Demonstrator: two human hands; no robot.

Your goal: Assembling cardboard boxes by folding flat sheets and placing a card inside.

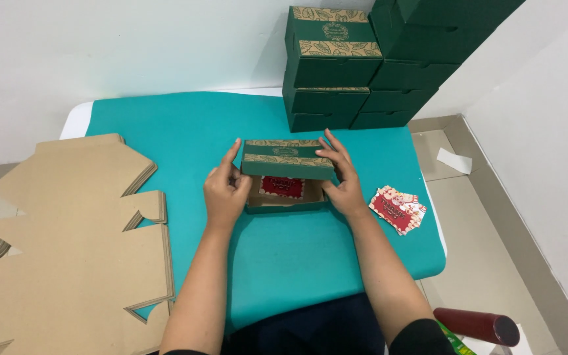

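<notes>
A small green cardboard box [286, 160] with a leaf-patterned band sits on the teal table cover [185, 125], its lid half lowered. Inside it lies a red card [281, 186] on the brown base. My left hand [226, 192] grips the box's left end, thumb on the lid corner. My right hand [343, 179] holds the right end, fingers spread along the lid's edge.
Flat brown cardboard blanks [73, 243] are stacked at the left. Several finished green boxes [336, 66] are piled at the back right against the wall. A small pile of red cards [397, 208] lies right of my hand. A dark red cylinder [478, 326] lies on the floor.
</notes>
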